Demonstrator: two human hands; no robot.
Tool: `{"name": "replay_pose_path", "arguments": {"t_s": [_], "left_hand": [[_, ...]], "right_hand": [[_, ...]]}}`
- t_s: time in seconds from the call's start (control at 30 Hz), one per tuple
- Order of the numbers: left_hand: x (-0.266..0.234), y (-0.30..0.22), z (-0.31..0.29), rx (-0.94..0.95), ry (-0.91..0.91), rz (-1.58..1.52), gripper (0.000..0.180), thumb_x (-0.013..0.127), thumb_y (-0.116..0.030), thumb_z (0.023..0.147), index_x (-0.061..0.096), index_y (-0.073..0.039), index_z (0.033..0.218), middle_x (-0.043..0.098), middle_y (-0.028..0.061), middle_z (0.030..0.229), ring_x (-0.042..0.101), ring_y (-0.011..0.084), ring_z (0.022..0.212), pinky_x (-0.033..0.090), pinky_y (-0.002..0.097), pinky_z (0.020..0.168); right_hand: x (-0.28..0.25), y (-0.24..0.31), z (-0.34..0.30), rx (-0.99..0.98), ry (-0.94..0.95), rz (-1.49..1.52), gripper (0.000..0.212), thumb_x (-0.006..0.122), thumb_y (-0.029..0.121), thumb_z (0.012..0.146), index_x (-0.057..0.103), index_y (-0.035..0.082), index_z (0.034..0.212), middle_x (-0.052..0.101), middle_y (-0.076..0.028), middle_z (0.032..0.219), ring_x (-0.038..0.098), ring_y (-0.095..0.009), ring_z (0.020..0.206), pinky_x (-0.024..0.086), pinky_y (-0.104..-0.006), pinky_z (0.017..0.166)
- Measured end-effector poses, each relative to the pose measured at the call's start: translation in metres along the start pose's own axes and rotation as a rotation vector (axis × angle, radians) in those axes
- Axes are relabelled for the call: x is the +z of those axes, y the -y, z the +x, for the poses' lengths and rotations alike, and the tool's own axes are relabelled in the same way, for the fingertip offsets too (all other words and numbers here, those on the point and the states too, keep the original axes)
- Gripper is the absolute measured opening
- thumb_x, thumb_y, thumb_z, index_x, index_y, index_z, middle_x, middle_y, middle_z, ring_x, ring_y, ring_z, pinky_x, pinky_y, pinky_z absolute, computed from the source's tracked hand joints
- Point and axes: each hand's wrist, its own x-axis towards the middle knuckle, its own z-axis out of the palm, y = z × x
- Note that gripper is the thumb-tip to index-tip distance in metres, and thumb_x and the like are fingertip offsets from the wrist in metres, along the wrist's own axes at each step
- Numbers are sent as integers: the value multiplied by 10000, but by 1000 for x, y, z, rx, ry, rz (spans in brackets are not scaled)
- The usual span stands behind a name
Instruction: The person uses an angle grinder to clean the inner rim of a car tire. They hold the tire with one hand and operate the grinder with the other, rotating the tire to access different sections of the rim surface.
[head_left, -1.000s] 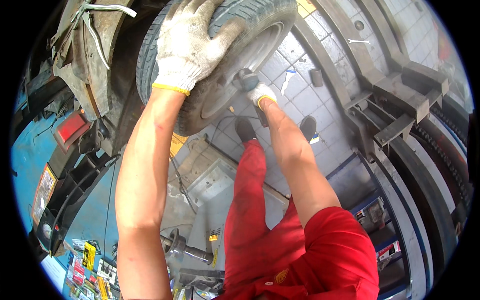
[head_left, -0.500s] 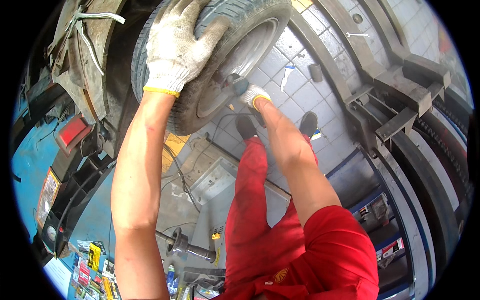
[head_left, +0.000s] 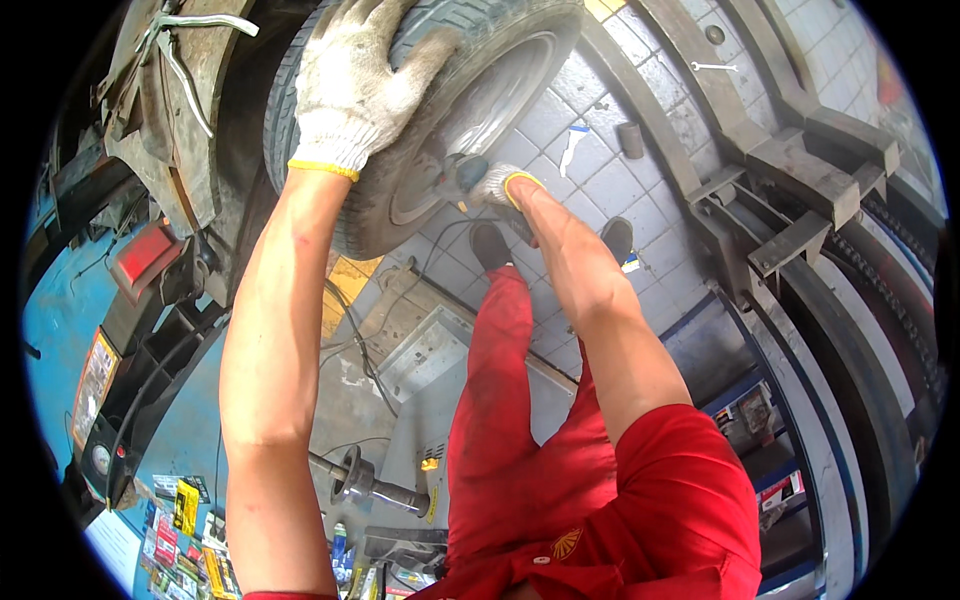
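Observation:
In front of me stands a car wheel with a worn black tyre (head_left: 365, 215) and a dusty metal rim (head_left: 500, 95). My left hand (head_left: 355, 85), in a white knit glove with a yellow cuff edge, lies spread over the tread at the top. In a matching glove, my right hand (head_left: 496, 186) is closed round the grip of what looks like an impact wrench (head_left: 470, 172), dark with a blue-grey body. Its front end points at the middle of the rim; whether it sits on a nut I cannot see.
Pliers (head_left: 180, 60) hang on a rusty fender panel at upper left. A black cable (head_left: 360, 345) crosses the floor. Steel lift beams (head_left: 690, 90) run along the right, with a spanner (head_left: 714, 67) lying beyond. Below is a machine with a metal shaft (head_left: 385, 490).
My right hand has moved a little left with the impact wrench, closer to the centre of the wheel. My left hand stays on the tyre, almost unmoved.

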Motion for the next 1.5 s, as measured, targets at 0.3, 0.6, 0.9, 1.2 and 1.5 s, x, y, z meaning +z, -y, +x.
{"name": "replay_pose_path", "arguments": {"t_s": [0.3, 0.6, 0.9, 1.2, 1.5], "left_hand": [[0, 4, -3, -9, 8, 10, 595, 759, -377, 892, 701, 21, 1331, 662, 288, 1385, 567, 462, 1373, 398, 531, 1223], [0, 1, 0, -34, 21, -23, 602, 755, -377, 891, 699, 23, 1337, 660, 292, 1391, 561, 463, 1380, 392, 531, 1228], [1, -1, 3, -30, 19, -11, 608, 756, -382, 892, 698, 17, 1346, 656, 287, 1404, 556, 457, 1388, 386, 526, 1232], [-2, 5, -3, -35, 26, -7, 604, 758, -374, 886, 699, 19, 1340, 655, 287, 1402, 560, 459, 1383, 393, 530, 1227], [5, 3, 5, 12, 1, -24, 601, 756, -376, 886, 706, 32, 1325, 664, 295, 1386, 571, 467, 1368, 400, 535, 1223]], "right_hand": [[-5, 18, -2, -57, 134, -84, 465, 818, 248, 680, 802, 50, 1100, 779, -122, 1091, 727, -256, 962, 569, -433, 832], [-17, 21, 14, -253, 334, -116, 455, 884, 383, 698, 843, 75, 1030, 765, -75, 1029, 687, -226, 915, 534, -405, 774], [-19, 14, 30, -273, 421, -12, 512, 892, 385, 699, 841, 76, 1104, 776, -84, 1081, 697, -233, 1001, 546, -409, 824], [-13, 22, 7, -110, 7, -302, 636, 861, 364, 739, 773, 89, 1306, 764, -133, 1305, 708, -288, 1217, 554, -459, 967], [-18, -41, 74, -31, -417, -230, 570, 743, 380, 881, 737, 72, 1360, 740, -202, 1356, 698, -388, 1283, 560, -461, 1061]]}}
